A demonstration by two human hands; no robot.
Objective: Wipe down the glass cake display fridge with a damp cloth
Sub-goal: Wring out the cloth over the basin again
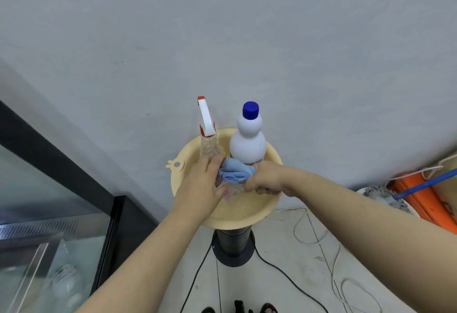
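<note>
Blue cloth (pixel 236 173), spray bottle (pixel 209 145) and white bottle (pixel 247 144) share a cream basin (pixel 247 216).

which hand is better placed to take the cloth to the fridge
Probably the left hand: it touches the cloth, and the fridge stands on its side; the right hand would reach across.

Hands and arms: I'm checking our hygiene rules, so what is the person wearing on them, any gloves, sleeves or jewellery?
Nothing worn shows. The left hand and right hand have no gloves; the left forearm and right forearm are uncovered to the picture's edge, with no sleeves, watch or bracelet. Rings cannot be ruled out: the fingers are partly hidden and blurred.
</note>
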